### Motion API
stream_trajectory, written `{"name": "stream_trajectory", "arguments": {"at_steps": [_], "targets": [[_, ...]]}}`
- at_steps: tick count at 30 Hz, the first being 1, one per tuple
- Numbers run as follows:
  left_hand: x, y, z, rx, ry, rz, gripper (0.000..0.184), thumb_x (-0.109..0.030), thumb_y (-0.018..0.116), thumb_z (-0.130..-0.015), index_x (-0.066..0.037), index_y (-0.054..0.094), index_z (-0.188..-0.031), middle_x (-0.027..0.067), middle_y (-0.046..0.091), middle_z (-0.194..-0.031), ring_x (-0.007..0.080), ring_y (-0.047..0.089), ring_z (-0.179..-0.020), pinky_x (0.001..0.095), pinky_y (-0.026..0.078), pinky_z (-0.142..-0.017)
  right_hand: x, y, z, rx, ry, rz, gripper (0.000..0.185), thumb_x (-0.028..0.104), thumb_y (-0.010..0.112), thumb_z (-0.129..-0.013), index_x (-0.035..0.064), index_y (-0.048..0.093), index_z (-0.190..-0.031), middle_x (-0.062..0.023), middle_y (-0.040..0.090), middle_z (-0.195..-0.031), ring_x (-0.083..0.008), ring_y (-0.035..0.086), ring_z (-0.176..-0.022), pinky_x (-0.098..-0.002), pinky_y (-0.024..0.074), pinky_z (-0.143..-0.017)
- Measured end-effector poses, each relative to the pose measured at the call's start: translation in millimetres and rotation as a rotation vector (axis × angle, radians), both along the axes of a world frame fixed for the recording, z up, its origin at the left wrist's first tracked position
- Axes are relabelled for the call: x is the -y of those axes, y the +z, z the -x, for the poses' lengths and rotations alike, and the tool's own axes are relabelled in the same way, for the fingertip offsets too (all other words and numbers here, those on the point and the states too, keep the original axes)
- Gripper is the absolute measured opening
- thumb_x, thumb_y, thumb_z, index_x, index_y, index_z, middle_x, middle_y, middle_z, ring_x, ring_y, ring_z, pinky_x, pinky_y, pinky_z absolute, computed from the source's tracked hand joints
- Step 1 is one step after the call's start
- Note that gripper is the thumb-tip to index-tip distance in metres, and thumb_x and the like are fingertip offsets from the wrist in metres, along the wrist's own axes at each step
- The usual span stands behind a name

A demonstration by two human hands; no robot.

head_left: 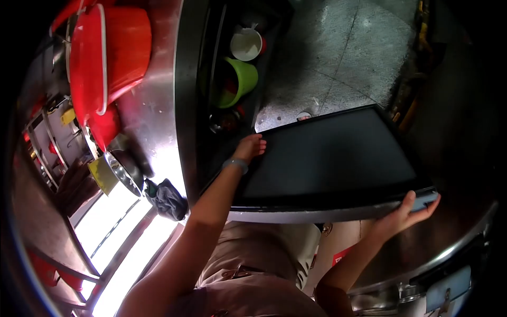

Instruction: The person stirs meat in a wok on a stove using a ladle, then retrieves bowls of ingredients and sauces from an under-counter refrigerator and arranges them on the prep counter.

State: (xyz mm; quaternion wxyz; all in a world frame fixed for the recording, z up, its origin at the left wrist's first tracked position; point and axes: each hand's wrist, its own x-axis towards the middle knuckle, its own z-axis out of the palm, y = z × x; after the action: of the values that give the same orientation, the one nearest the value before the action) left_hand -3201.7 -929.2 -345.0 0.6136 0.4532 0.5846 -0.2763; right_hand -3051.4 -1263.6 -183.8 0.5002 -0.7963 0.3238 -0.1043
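Note:
A large flat dark panel (pixel 327 158) with a black frame lies across the middle of the view, in front of the person's body. My right hand (pixel 409 214) grips its near right corner, the thumb on top and the fingers stretched along a pale blue piece at the edge. At the panel's left edge is my left hand (pixel 250 148), its fingers curled against the frame; what is under them is hidden. A grey band circles the left wrist.
Large red tubs (pixel 127 53), a metal bowl (pixel 124 171) and a dark cloth (pixel 168 199) are on the steel counter (pixel 158 105) at left. A green bucket (pixel 245 79) and a white container (pixel 246 44) stand on a lower shelf. Tiled floor (pixel 338 58) shows beyond.

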Motion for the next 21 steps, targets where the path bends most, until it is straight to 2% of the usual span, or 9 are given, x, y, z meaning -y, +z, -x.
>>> {"name": "stream_trajectory", "arguments": {"at_steps": [6,8,9,11,12,14,18,20,21], "targets": [[-54.0,-151.7,85.4,-0.082,0.745,-0.151,0.026,-0.020,0.041,-0.090,-0.001,0.055,-0.100,0.0147,0.061,-0.092,0.0279,0.060,-0.083,0.0374,0.050,-0.080,8.8,-1.5,13.7,-0.104,-0.107,0.237,0.065,0.034,0.055,-0.079,0.0119,0.030,-0.134,-0.0179,0.030,-0.134,-0.0304,0.032,-0.122,-0.0399,0.0308,-0.098],[-73.5,-189.4,100.9,-0.143,1.149,-0.303,0.032,-0.019,0.038,-0.089,0.004,0.056,-0.102,0.0184,0.059,-0.103,0.0304,0.056,-0.098,0.0434,0.046,-0.089,-4.8,-0.4,10.3,-0.169,-0.076,0.400,0.064,0.038,0.050,-0.080,0.0078,0.030,-0.134,-0.0185,0.030,-0.134,-0.0312,0.031,-0.123,-0.0406,0.0291,-0.098],[-85.2,-203.7,119.9,-0.144,1.149,-0.300,0.032,-0.019,0.038,-0.089,0.004,0.056,-0.102,0.0184,0.059,-0.103,0.0304,0.056,-0.098,0.0434,0.046,-0.089,-2.2,-3.7,10.7,-0.116,-0.077,0.362,0.068,0.042,0.052,-0.079,0.0055,0.032,-0.132,-0.0191,0.031,-0.134,-0.0314,0.031,-0.123,-0.0414,0.0275,-0.100],[-115.5,-257.5,184.1,0.595,1.234,0.607,0.032,-0.018,0.036,-0.090,0.003,0.055,-0.105,0.0189,0.059,-0.101,0.0302,0.057,-0.097,0.0430,0.048,-0.086,57.1,-23.4,29.7,-0.056,0.066,0.442,0.074,0.050,0.053,-0.077,0.0022,0.035,-0.131,-0.0196,0.034,-0.133,-0.0307,0.032,-0.123,-0.0411,0.0253,-0.101],[-111.8,-248.9,170.3,0.588,1.235,0.606,0.032,-0.018,0.036,-0.090,0.003,0.055,-0.105,0.0189,0.059,-0.101,0.0302,0.057,-0.097,0.0430,0.048,-0.086,132.7,-32.6,48.9,-0.057,0.212,0.560,0.077,0.053,0.053,-0.077,0.0011,0.036,-0.130,-0.0196,0.035,-0.132,-0.0298,0.034,-0.122,-0.0400,0.0247,-0.102],[-97.2,-208.2,113.3,0.120,1.489,-0.093,0.032,-0.018,0.035,-0.090,0.002,0.053,-0.107,0.0192,0.059,-0.102,0.0311,0.057,-0.099,0.0393,0.049,-0.086,198.5,-31.8,50.9,-0.017,0.337,0.567,0.081,0.054,0.060,-0.073,0.0009,0.037,-0.130,-0.0197,0.039,-0.130,-0.0291,0.036,-0.121,-0.0393,0.0243,-0.102],[-107.8,-219.2,128.6,0.102,1.457,-0.181,0.030,-0.017,0.035,-0.090,0.001,0.054,-0.103,0.0178,0.061,-0.094,0.0250,0.061,-0.080,0.0295,0.053,-0.071,157.7,-30.9,48.6,-0.019,0.178,0.520,0.081,0.054,0.060,-0.073,0.0010,0.037,-0.130,-0.0197,0.039,-0.130,-0.0291,0.036,-0.121,-0.0393,0.0242,-0.102],[-112.9,-215.8,147.2,0.438,1.353,-0.014,0.031,-0.018,0.029,-0.094,0.000,0.049,-0.110,0.0106,0.055,-0.081,0.0181,0.049,-0.058,0.0271,0.042,-0.046,153.6,-33.1,54.5,-0.035,0.154,0.522,0.081,0.053,0.061,-0.073,0.0010,0.037,-0.130,-0.0197,0.039,-0.130,-0.0291,0.036,-0.121,-0.0393,0.0242,-0.103],[-114.3,-215.4,153.7,0.431,1.353,-0.018,0.031,-0.018,0.029,-0.094,0.000,0.049,-0.110,0.0106,0.055,-0.081,0.0181,0.049,-0.058,0.0271,0.042,-0.046,152.5,-32.4,55.9,-0.042,0.149,0.519,0.081,0.053,0.061,-0.073,0.0010,0.037,-0.130,-0.0197,0.039,-0.130,-0.0291,0.036,-0.121,-0.0393,0.0242,-0.103]]}}
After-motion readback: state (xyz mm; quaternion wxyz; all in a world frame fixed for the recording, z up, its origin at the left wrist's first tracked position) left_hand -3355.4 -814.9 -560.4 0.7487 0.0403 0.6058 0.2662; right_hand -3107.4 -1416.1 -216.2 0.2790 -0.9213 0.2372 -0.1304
